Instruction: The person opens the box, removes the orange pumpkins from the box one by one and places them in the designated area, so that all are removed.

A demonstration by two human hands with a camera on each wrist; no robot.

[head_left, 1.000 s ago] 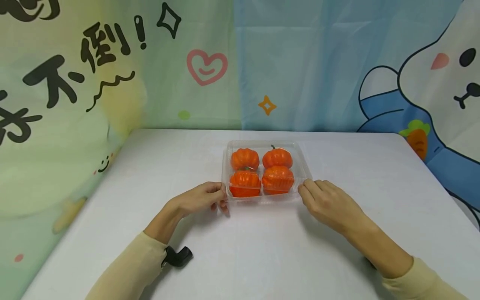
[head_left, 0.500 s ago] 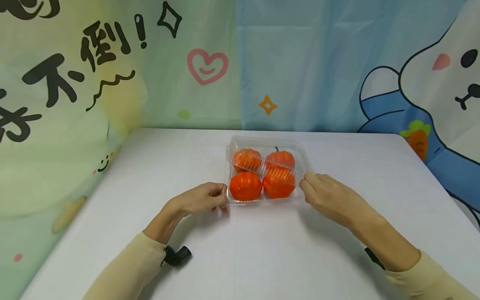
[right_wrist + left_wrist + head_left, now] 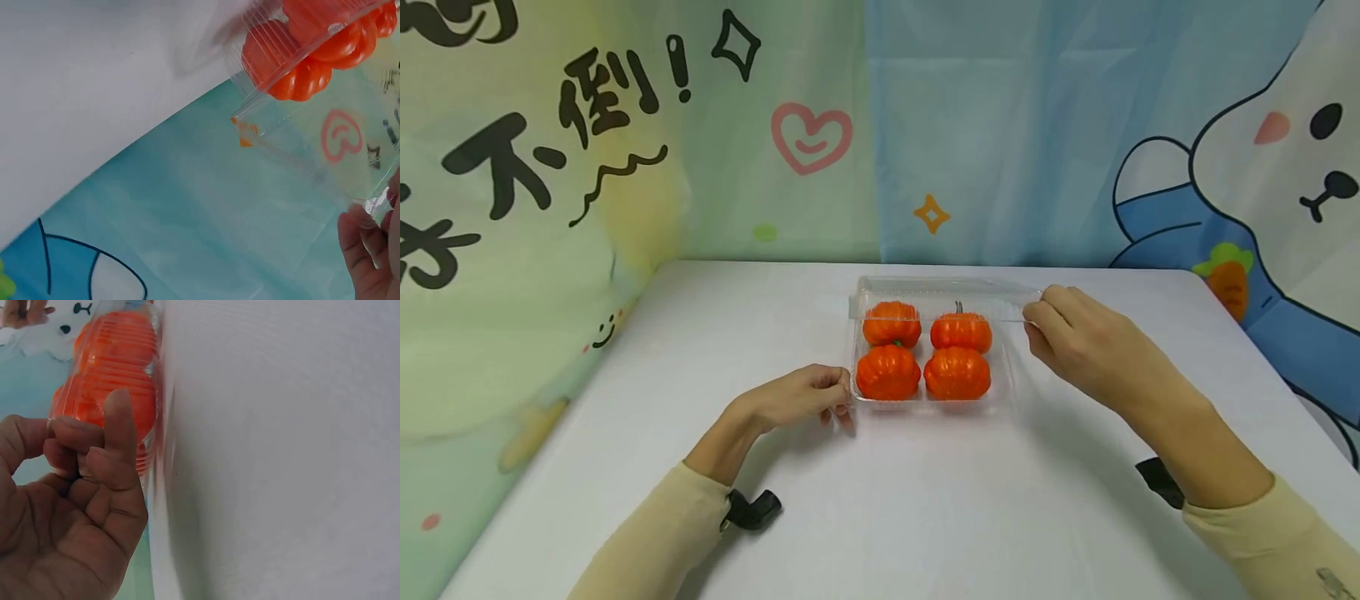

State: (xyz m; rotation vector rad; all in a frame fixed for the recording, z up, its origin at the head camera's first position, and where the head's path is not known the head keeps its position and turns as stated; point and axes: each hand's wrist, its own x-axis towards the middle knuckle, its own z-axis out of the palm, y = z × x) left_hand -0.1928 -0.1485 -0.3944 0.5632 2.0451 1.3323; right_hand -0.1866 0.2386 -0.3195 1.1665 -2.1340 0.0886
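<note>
A clear plastic clamshell box (image 3: 1000,387) sits toward the back middle of the table, with several small orange pumpkins (image 3: 888,373) in rows inside. Its hinged lid (image 3: 947,292) stands tilted up along the far side. At the box's front left corner, my left hand (image 3: 805,400) pinches the rim between thumb and index finger; the left wrist view shows this grip beside the ribbed wall. My right hand (image 3: 1090,346) pinches the right free corner of the raised lid, and in the right wrist view the lid (image 3: 306,159) slants away from the pumpkins.
A white-covered table (image 3: 925,500) reaches back to a printed cloth backdrop (image 3: 1000,125) hanging close behind the box. Black wrist straps with camera mounts (image 3: 754,510) sit at both sleeves.
My right hand has risen and moved away from me, swinging the lid up and back off the pumpkins. The left hand has stayed at the front left corner.
</note>
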